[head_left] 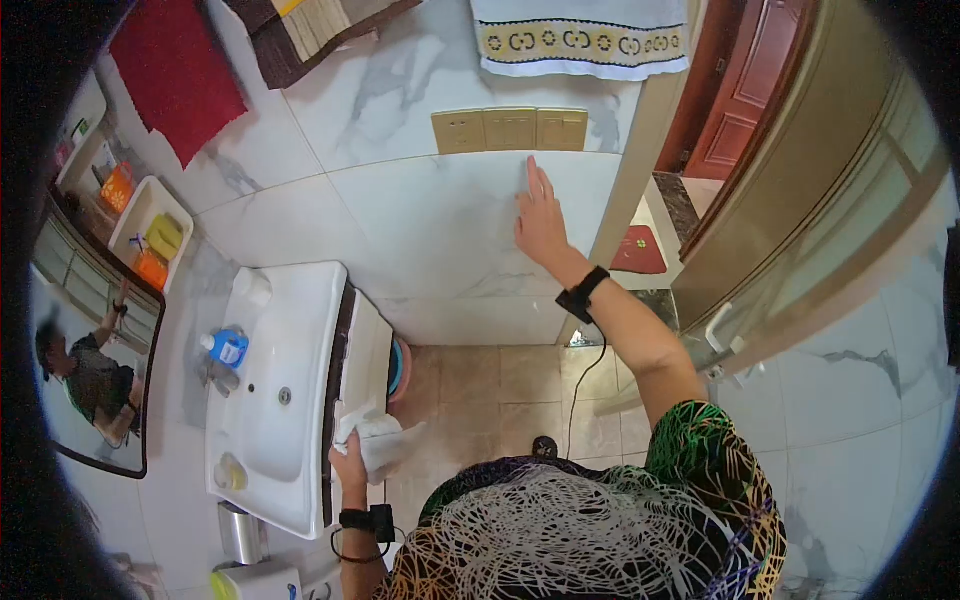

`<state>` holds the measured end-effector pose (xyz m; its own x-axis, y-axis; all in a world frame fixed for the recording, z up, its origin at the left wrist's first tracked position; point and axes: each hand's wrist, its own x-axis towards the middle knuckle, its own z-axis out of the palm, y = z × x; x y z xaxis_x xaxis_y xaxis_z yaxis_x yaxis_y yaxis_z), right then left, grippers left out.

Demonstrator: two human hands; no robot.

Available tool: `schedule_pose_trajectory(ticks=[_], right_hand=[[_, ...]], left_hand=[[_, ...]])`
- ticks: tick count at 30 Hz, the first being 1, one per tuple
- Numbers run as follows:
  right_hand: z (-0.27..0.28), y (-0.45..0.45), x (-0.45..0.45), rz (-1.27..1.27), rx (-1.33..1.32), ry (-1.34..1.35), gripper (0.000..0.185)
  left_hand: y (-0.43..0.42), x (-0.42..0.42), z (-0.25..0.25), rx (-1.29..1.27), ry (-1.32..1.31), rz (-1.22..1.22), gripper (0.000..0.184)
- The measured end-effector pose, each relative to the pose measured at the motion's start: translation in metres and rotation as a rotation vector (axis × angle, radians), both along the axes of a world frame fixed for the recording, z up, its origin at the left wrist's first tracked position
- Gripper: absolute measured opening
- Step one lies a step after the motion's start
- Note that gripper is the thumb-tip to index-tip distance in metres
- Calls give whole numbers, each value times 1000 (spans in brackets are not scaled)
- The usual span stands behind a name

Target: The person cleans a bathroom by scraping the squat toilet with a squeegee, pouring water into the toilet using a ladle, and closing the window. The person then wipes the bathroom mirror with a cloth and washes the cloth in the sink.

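Observation:
My right hand [541, 220] is raised toward the tiled wall, fingers stretched up and nothing in them. Its fingertips are just below a row of gold-coloured switch and socket plates [510, 131]; whether they touch the wall I cannot tell. Low on the left, my left hand [350, 468] grips a crumpled white cloth [378, 440] beside the front edge of the washbasin [322, 300]. Part of the left fingers is hidden behind the cloth. Both wrists wear black bands with cables.
A blue bottle [228, 347] stands by the tap. Wall shelves [185, 212] hold orange cups, and a mirror [110, 370] hangs left. Towels [582, 40] hang above the plates. At right is an open door [790, 210] with a handle [718, 325]. Basins [400, 370] sit beside the vanity.

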<state>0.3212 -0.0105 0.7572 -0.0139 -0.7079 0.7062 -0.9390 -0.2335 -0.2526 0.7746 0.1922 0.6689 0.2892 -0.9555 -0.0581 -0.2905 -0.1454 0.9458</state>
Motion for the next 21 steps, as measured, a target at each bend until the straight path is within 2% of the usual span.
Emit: schedule_pose_trajectory(ticks=[2, 3, 6, 7, 10, 14, 15, 18, 19, 21], right_hand=[[15, -9, 2, -23, 29, 63, 20], [21, -11, 1, -34, 43, 97, 18], [23, -20, 3, -102, 0, 196, 15], [23, -23, 1, -114, 34, 211, 15], [23, -29, -1, -142, 115, 244, 17], [22, -24, 1, -164, 130, 272, 19], [23, -25, 2, -168, 123, 281, 20], [35, -19, 2, -159, 244, 270, 21], [37, -19, 1, -162, 254, 276, 22], [37, -15, 2, -173, 272, 291, 24]], left_hand=[[8, 20, -12, -38, 8, 26, 31], [14, 21, -14, -71, 13, 128, 33], [25, 35, -16, -23, 76, 215, 34], [30, 35, -13, 19, 123, 200, 45], [34, 32, -9, -19, 89, 241, 47], [32, 26, -11, -38, 122, 283, 35], [29, 24, -9, -63, 164, 221, 36], [25, 15, -5, -43, 28, 295, 35], [23, 29, -29, -80, 42, 242, 33], [20, 33, -37, -100, 79, 200, 33]])
